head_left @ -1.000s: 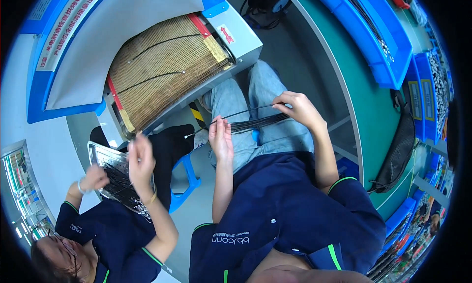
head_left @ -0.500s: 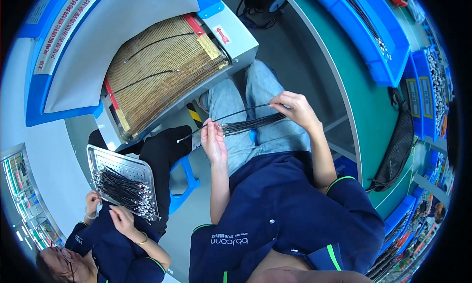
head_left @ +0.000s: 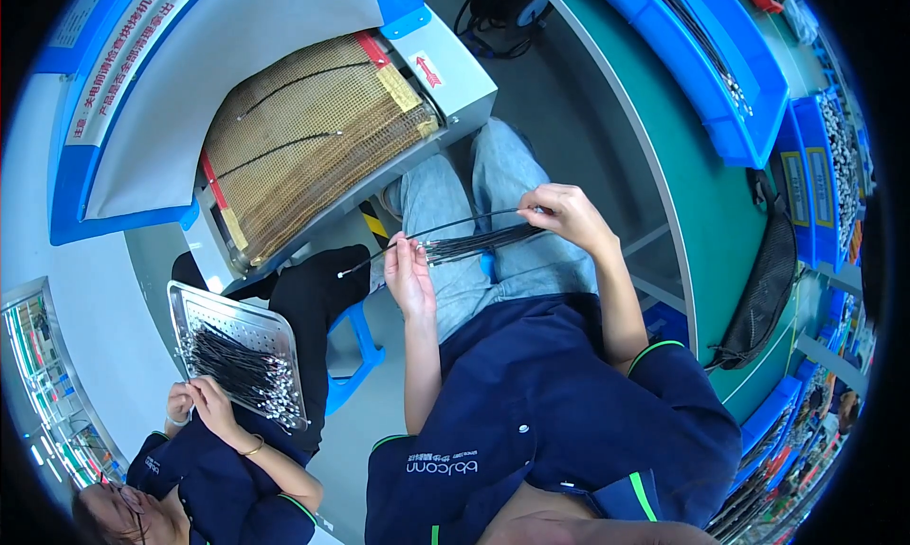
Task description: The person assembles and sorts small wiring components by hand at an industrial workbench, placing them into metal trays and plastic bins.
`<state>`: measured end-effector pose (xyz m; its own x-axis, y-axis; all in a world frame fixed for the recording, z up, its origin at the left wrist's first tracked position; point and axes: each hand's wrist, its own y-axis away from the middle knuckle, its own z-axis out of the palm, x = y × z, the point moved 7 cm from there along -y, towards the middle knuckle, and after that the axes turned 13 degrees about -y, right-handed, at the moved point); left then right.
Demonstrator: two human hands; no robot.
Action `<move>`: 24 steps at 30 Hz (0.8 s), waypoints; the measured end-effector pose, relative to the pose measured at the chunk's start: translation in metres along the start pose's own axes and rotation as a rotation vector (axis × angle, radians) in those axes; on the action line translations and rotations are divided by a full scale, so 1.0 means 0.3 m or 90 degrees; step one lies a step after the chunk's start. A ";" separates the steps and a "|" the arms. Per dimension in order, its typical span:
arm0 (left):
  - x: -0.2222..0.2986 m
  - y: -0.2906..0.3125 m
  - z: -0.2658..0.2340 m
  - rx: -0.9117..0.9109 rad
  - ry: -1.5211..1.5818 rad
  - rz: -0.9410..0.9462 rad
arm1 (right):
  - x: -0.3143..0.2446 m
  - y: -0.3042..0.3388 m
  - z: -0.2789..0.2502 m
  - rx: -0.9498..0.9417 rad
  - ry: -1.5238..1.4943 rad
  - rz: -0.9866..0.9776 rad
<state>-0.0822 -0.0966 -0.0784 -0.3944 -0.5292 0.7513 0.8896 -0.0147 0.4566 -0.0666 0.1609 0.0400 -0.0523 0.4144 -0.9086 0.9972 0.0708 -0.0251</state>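
Observation:
A thin black cable (head_left: 464,223) is stretched between my two hands above my lap. My left hand (head_left: 410,275) pinches it near one end, and a light tip pokes out past the fingers to the left. At the other end, my right hand (head_left: 569,215) has its fingers closed on the same cable. Just beneath lies a bundle of similar black cables (head_left: 479,245) across my thighs, its metal-tipped ends beside my left fingers. Whether either hand also touches the bundle is hard to make out.
Ahead, a machine's mesh conveyor belt (head_left: 313,166) carries two black cables. A co-worker at left handles something too small to name beside a perforated metal tray (head_left: 177,303) of cables. Blue bins (head_left: 749,133) stand along the green table (head_left: 654,81) at right; a black pouch (head_left: 763,289) lies there.
My right hand has lowered very slightly, still on the cable; my left hand is nearly unmoved. The co-worker's hands have come together beside the tray.

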 end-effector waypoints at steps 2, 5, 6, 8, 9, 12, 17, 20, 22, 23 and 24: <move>-0.001 -0.001 0.002 -0.003 0.002 0.001 | -0.001 0.001 0.001 0.012 -0.001 -0.012; 0.002 -0.004 -0.001 -0.009 0.003 0.004 | -0.007 -0.001 -0.002 0.021 0.018 -0.027; 0.004 -0.005 -0.002 -0.011 0.003 0.005 | -0.010 -0.001 -0.002 0.019 0.038 -0.030; 0.014 -0.003 -0.006 -0.009 0.001 0.007 | -0.012 -0.005 -0.004 0.005 0.028 0.009; 0.021 -0.002 -0.008 -0.007 -0.001 0.007 | -0.008 -0.009 -0.002 -0.009 0.019 0.048; 0.051 0.007 -0.005 0.002 -0.016 0.007 | -0.072 -0.032 -0.010 0.007 0.127 -0.031; 0.128 0.008 -0.001 0.015 -0.013 0.002 | -0.183 -0.101 0.081 -0.022 0.103 -0.087; 0.197 0.007 -0.011 0.005 -0.019 0.012 | -0.232 -0.145 0.149 -0.018 0.175 -0.116; 0.247 -0.003 -0.030 0.007 -0.003 0.024 | -0.272 -0.180 0.178 -0.003 0.169 -0.136; 0.272 -0.009 -0.038 0.005 0.010 0.028 | -0.293 -0.195 0.187 0.017 0.166 -0.147; 0.299 -0.013 -0.044 -0.011 0.005 0.029 | -0.314 -0.216 0.205 0.014 0.165 -0.152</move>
<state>-0.1179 -0.1551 -0.0191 -0.3516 -0.5361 0.7675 0.9105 -0.0053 0.4134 -0.1230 0.0613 0.1016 -0.2938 0.6052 -0.7398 0.9558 0.1755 -0.2360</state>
